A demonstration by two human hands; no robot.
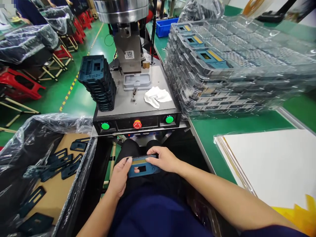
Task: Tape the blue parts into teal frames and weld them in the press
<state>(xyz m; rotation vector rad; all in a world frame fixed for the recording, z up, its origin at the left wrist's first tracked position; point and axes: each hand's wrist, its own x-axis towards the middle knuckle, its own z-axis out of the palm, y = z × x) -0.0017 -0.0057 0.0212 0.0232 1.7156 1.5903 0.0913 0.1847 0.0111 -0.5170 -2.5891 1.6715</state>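
Blue panel (153, 170) is held over the lap (128, 148), left hand (120, 174) pinching one end, right hand (165, 160) the other, presumably to keep it steady (its window faces up). Similar dark parts (101, 87) stand stacked left of the grey fixture (137, 80), likely to save space.

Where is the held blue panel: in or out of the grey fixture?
Out: the left hand and right hand hold the blue panel nearer the camera, well apart from the grey fixture.

Red stools (17, 79) stand on a green floor (54, 88) beside a yellow-and-black striped line (71, 88) running into the background.
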